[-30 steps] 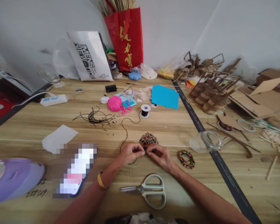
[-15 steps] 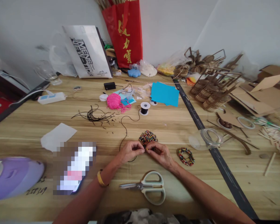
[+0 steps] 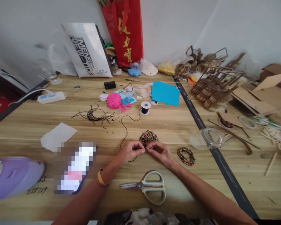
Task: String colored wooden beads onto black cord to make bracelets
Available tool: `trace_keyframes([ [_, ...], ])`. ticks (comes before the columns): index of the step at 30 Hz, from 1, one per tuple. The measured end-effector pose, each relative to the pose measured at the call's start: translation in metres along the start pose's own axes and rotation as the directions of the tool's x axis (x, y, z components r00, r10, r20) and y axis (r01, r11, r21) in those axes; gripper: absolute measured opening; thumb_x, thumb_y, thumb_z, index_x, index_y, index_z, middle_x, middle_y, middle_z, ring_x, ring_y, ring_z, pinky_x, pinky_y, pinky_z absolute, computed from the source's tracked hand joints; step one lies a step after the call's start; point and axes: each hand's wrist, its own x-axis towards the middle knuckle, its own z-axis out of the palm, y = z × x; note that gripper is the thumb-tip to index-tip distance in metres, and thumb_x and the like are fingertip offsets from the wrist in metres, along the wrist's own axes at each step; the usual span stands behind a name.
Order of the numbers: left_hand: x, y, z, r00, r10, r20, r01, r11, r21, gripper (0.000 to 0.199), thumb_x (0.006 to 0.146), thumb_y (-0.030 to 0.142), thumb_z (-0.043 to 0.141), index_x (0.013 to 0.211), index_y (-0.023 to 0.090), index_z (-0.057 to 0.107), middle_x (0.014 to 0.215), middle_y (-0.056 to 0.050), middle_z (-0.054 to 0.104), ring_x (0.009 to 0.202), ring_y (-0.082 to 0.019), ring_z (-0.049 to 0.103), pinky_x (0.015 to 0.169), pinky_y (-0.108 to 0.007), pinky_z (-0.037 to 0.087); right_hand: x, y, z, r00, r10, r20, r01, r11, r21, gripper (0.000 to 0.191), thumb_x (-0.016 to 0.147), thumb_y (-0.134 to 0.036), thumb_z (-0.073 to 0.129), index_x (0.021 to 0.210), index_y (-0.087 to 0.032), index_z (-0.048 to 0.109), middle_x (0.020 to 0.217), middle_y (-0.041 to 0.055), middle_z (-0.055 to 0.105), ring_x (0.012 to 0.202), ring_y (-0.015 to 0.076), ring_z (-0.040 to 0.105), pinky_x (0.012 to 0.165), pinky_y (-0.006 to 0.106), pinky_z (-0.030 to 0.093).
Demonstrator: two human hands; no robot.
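My left hand [image 3: 132,151] is closed in a pinch on the black cord [image 3: 126,128], which winds from a white spool [image 3: 145,108] and passes beneath that hand. Its fingertips meet those of my right hand [image 3: 163,153], which pinches a tiny yellowish bead [image 3: 147,149]. Whether the cord's end is inside the bead is too small to see. Just beyond the fingertips lies a heap of multicoloured beads [image 3: 149,136], partly hidden by my hands. A coiled beaded bracelet [image 3: 186,156] rests right of my right hand. Scissors with pale handles [image 3: 164,187] lie nearer me.
Left are a phone [image 3: 78,168], white paper [image 3: 58,136] and a purple object [image 3: 16,178]. Further back lie cut black cords [image 3: 93,115], pink yarn [image 3: 114,100] and blue sheets [image 3: 165,93]. A clear round container [image 3: 210,139], woven baskets [image 3: 209,89] and cardboard [image 3: 262,93] stand right.
The hands stay almost in place, fingertips together over the same spot. The view has shifted very slightly; nothing else visibly moves.
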Motion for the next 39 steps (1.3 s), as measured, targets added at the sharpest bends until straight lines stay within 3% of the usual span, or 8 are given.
trace_keyframes([
  [39,-0.0007,-0.0046,-0.0005,0.998,0.051,0.048,-0.053,0.998,0.046,0.018,0.072,0.029,0.064,0.072,0.010,0.063,0.064,0.000,0.056,0.059,-0.009,0.046,0.057,-0.020,0.035,-0.0006,0.0009,-0.0008,0.992,-0.098,0.075,0.107,0.985,-0.134,0.017,0.084,-0.032,0.062,0.083,-0.015,0.064,0.076,0.0052,0.064,0.072,0.0149,0.058,0.067,0.026,0.047],
])
